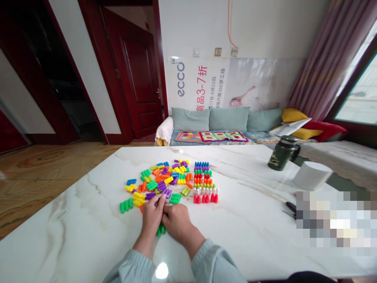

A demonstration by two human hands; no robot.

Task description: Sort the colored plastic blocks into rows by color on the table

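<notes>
My left hand point(153, 212) and my right hand point(177, 221) meet at the near edge of a loose pile of colored, peg-shaped plastic toy pieces point(161, 185). Both have their fingers curled in and touching each other, so what they pinch is hidden. Green pieces point(160, 230) show just below the fingers, between the two wrists; whether they are held or lie on the table I cannot tell. Right of the pile, more pieces stand in neat rows by color, from blue pieces point(202, 164) at the back to red pieces point(205, 199) in front.
Everything lies on a white marbled table point(250, 228). At its right stand a dark green lidded mug point(280, 155) and a white paper roll point(312, 175). A dark-handled tool point(291, 207) lies by a blurred patch. Beyond the table is a sofa with grey-green cushions point(229, 118).
</notes>
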